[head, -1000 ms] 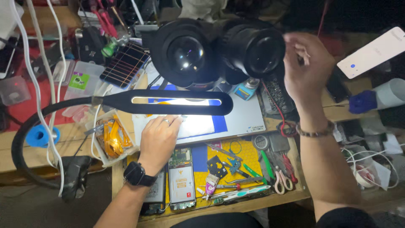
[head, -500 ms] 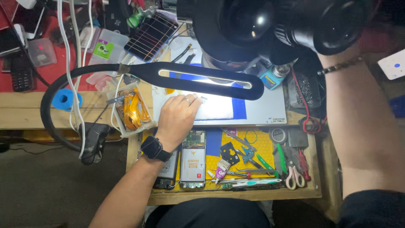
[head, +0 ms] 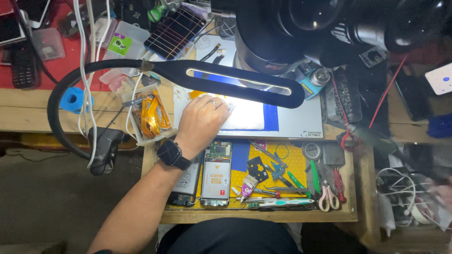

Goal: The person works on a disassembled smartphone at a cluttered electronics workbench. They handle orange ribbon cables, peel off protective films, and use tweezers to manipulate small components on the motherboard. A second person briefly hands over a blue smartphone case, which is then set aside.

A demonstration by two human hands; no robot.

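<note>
one left hand [head: 203, 121] (palm down) rests on the lit white pad [head: 247, 116].

I count one of my hands [head: 203, 123] in view, with one watch [head: 172, 154] on its wrist and one ring [head: 213, 103]. Two opened phones [head: 216, 173] lie in one drawer [head: 256, 217], beside one pair of scissors [head: 328, 196]. One lamp bar [head: 235, 81], one blue tape roll [head: 73, 99], one solar panel [head: 175, 32].
</note>
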